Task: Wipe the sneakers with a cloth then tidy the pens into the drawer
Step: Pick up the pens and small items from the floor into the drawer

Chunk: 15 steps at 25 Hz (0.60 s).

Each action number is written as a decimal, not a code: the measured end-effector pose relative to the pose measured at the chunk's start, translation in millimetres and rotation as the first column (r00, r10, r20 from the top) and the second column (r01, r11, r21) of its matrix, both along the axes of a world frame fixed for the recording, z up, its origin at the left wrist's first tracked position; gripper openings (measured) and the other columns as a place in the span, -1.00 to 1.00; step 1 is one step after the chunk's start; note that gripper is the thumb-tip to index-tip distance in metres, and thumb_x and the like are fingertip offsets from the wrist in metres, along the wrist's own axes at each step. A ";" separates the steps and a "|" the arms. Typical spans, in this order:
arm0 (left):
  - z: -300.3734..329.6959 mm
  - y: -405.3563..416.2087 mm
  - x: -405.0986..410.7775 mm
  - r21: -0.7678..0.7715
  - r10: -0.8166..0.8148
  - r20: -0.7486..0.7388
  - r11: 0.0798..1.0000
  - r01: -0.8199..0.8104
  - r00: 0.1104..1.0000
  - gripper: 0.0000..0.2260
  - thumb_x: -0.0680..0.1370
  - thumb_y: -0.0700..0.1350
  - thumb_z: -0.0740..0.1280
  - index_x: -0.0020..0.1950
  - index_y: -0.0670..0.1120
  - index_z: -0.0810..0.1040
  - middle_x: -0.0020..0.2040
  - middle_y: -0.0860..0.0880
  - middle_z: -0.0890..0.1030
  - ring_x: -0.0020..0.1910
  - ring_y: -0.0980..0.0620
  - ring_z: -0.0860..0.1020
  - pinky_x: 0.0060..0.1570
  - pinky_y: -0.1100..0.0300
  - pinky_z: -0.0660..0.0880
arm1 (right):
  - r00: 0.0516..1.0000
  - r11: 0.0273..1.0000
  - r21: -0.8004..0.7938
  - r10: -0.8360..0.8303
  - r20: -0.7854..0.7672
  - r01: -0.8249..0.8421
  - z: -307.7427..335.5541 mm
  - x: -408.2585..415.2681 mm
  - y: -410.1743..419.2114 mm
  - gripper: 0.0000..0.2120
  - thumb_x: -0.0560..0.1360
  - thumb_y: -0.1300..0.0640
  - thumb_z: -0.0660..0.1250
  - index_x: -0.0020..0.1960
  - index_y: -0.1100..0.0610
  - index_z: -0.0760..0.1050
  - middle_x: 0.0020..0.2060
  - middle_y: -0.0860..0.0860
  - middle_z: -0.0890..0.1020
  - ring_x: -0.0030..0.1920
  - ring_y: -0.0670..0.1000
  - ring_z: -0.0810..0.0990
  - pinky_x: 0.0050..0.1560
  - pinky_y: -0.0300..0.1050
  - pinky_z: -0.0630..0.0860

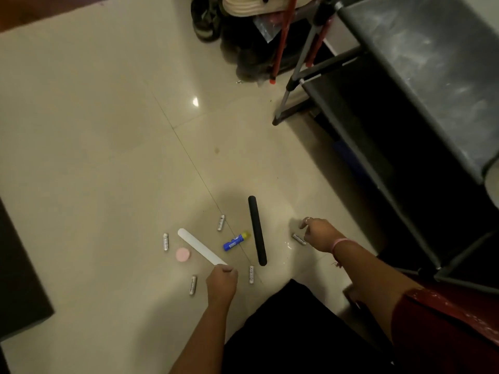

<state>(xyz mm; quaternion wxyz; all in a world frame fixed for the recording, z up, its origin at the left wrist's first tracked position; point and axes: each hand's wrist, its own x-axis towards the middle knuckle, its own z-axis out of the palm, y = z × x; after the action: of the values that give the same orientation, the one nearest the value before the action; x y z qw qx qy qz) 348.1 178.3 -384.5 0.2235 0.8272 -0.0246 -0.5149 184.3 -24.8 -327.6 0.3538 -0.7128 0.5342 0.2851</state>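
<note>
Pale glossy floor tiles spread out below me, with a dark fabric shelf unit on a metal frame standing at my right. My left hand is curled into a fist at the near end of the white flat stick, and its fingers seem to grip that end, though the knuckles hide the contact. My right hand hovers low over the tiles with fingers loosely bent downward and slightly apart, pinching nothing; one small silver cylinder lies just beside its fingertips, not touched as far as I can tell.

Between my hands lie one black rod, one blue tube with a yellow cap, and one pink round disc beside the white stick. I count six silver cylinders in all, scattered around these. A pink band circles my right wrist. Whether any of these are pens, I cannot tell.
</note>
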 end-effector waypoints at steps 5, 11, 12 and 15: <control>-26.5 -9.7 -26.3 -0.028 -0.234 0.045 0.971 0.236 0.971 -0.87 0.54 -0.13 0.38 -0.06 -0.13 0.45 -0.15 -0.04 0.53 -0.10 -0.02 0.52 -0.09 0.22 0.41 | 1.000 0.999 -0.044 0.008 0.014 -0.008 -55.9 -1.0 2.0 -0.75 0.55 0.22 0.23 0.21 0.25 0.46 0.14 0.18 0.55 0.16 0.15 0.50 0.08 -0.15 0.40; -60.2 -18.5 -37.3 0.041 -0.449 0.015 0.893 0.448 0.893 -0.71 0.48 -0.06 0.45 0.03 -0.10 0.38 -0.02 -0.09 0.50 -0.05 -0.01 0.48 -0.17 0.27 0.38 | 0.999 0.990 -0.139 0.036 0.022 -0.033 -119.1 -7.7 25.0 -0.68 0.53 0.21 0.28 0.28 0.16 0.39 0.23 0.14 0.40 0.18 0.20 0.46 0.21 -0.08 0.36; -64.2 -19.6 -36.9 0.051 -0.450 0.020 0.892 0.449 0.893 -0.73 0.50 -0.07 0.44 0.05 -0.11 0.41 -0.03 -0.09 0.50 -0.07 0.03 0.46 -0.18 0.28 0.36 | 0.996 0.986 -0.156 -0.044 0.076 0.055 -126.1 -9.1 23.3 -0.75 0.51 0.25 0.26 0.19 0.15 0.45 0.17 0.14 0.45 0.14 0.18 0.48 0.15 -0.12 0.36; -66.7 -21.5 -38.2 0.067 -0.433 0.050 0.901 0.429 0.900 -0.85 0.53 -0.12 0.39 -0.02 -0.13 0.45 -0.08 -0.10 0.54 -0.12 0.05 0.48 -0.16 0.25 0.41 | 0.857 0.886 -0.025 -0.441 0.265 0.463 -132.7 -14.2 16.8 -0.85 0.47 0.29 0.31 0.02 0.15 0.52 -0.09 0.07 0.58 -0.07 0.06 0.57 -0.11 -0.24 0.41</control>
<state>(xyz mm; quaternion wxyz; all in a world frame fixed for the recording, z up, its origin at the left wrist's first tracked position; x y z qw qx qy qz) 309.9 156.8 -451.2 0.0808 0.8229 -0.2002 -0.5256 170.2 -8.0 -460.3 0.4441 -0.6126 0.6492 0.0773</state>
